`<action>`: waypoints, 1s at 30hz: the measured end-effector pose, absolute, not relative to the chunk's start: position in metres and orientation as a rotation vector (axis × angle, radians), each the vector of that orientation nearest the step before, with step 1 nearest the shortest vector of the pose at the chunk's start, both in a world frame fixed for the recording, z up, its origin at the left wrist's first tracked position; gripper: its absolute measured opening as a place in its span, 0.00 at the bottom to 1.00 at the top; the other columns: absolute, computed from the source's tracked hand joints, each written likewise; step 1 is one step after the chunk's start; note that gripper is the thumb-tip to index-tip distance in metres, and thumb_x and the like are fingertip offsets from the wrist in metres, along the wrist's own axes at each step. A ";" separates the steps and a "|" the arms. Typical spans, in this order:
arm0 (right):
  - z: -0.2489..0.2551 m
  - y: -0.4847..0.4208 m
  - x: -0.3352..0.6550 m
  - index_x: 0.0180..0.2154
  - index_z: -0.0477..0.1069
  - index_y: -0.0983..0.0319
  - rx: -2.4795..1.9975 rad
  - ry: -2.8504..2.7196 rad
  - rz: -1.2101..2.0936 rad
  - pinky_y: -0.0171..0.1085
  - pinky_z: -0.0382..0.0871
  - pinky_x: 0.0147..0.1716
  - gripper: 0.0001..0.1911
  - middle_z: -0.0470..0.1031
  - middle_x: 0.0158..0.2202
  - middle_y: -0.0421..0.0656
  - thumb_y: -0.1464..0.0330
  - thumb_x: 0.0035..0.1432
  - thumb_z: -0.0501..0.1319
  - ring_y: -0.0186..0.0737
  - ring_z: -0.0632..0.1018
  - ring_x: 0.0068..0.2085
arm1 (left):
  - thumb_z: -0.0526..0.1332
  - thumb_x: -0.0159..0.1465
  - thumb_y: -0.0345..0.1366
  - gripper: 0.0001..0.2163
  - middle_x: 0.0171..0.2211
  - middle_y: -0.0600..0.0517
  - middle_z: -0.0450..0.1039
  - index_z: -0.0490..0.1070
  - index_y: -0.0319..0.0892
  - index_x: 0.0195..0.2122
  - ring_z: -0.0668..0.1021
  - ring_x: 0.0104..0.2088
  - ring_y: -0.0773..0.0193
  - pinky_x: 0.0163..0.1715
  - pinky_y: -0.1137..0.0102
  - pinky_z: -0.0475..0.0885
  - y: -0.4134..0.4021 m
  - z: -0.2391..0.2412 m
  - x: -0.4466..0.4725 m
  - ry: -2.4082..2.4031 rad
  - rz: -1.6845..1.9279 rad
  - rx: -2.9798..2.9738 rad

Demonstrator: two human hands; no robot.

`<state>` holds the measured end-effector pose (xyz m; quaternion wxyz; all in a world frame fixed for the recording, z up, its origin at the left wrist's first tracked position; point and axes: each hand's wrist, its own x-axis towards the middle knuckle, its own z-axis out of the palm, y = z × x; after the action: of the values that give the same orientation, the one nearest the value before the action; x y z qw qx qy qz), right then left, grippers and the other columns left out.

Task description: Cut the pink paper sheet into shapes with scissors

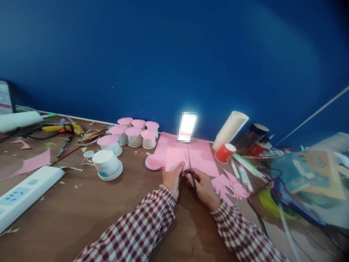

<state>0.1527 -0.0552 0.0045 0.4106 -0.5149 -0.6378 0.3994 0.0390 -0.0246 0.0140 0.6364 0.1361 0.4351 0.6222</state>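
Observation:
My left hand [172, 179] pinches a squarish piece of pink paper [175, 158] by its lower edge, thumb on top. Fingers of my right hand [204, 187] are wrapped round a pair of dark-handled scissors [193, 179]; the blades point away from me along the right edge of that piece. Behind both hands lies a larger pink sheet [203, 160]. Round pink cut-outs [152, 162] rest at its left. Pink paper scraps [227, 185] are heaped to the right of my right hand.
Several paper cups with pink tops [134, 137] stand at the left, near a white cup [105, 162]. A power strip [28, 193] and yellow glue gun [65, 128] lie farther left. To the right are stacked cups [230, 129], a red cup [225, 153] and a blue glue gun [296, 203].

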 end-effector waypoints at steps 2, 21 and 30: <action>0.006 -0.056 0.152 0.43 0.71 0.63 -1.301 -1.610 1.002 0.31 0.61 0.23 0.15 0.66 0.23 0.37 0.60 0.60 0.56 0.33 0.67 0.24 | 0.71 0.42 0.33 0.13 0.15 0.57 0.66 0.68 0.36 0.24 0.67 0.16 0.74 0.15 0.77 0.63 -0.025 0.014 0.039 0.988 1.427 0.316; 0.007 -0.055 0.151 0.41 0.69 0.64 -1.288 -1.388 1.137 0.31 0.62 0.22 0.15 0.66 0.21 0.36 0.59 0.58 0.58 0.32 0.68 0.22 | 0.70 0.43 0.30 0.11 0.17 0.57 0.66 0.68 0.36 0.24 0.67 0.17 0.74 0.15 0.79 0.63 -0.026 0.022 0.038 0.955 1.454 0.261; 0.003 -0.053 0.152 0.43 0.67 0.64 -1.205 -1.257 1.159 0.31 0.64 0.22 0.18 0.67 0.22 0.37 0.58 0.56 0.59 0.32 0.69 0.23 | 0.68 0.46 0.27 0.09 0.25 0.52 0.73 0.71 0.36 0.29 0.76 0.25 0.68 0.26 0.74 0.74 -0.025 0.015 0.038 0.888 1.421 0.297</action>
<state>0.1523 -0.0531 0.0035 0.5011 -0.4985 -0.5200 0.4796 0.0380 -0.0252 0.0155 0.6592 0.1314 0.3922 0.6280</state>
